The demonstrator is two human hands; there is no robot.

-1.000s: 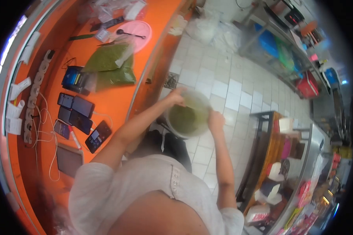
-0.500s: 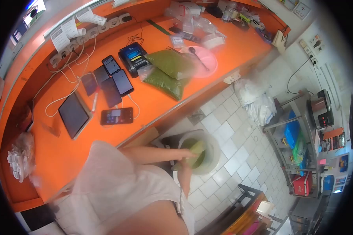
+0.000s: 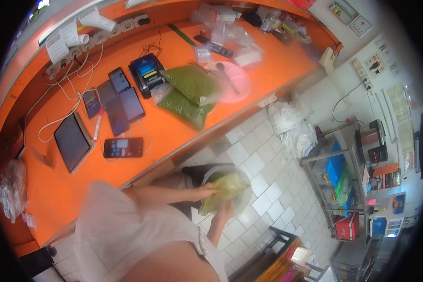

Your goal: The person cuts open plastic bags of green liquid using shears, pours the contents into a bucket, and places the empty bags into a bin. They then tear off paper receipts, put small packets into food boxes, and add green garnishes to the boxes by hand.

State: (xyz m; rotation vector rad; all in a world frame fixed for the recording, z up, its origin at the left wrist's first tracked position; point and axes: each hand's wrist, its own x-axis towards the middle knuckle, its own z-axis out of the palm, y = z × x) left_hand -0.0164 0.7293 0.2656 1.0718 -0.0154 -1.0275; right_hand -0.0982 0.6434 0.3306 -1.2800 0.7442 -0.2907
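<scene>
A yellowish-green plastic bag (image 3: 224,186) is spread between my two hands, above a whitish bucket (image 3: 244,203) on the floor. My left hand (image 3: 206,191) grips the near edge of the bag with bent fingers. Below it, my right hand (image 3: 225,209) is closed on the bag's lower side. The bag hides most of the bucket's inside. On the orange counter lie two filled green bags (image 3: 185,105), one resting partly on the other, beside a pink plate (image 3: 237,84) with a dark spoon on it.
Several phones (image 3: 123,147), a tablet (image 3: 74,142) and a card terminal (image 3: 147,74) with cables lie on the counter. White plastic sacks (image 3: 292,129) sit on the tiled floor. A metal shelf (image 3: 330,176) stands right, a wooden bench (image 3: 279,261) at the bottom.
The bag has come up out of the bucket and looks more spread out between my hands. My hands have moved slightly apart. The camera view has shifted a little.
</scene>
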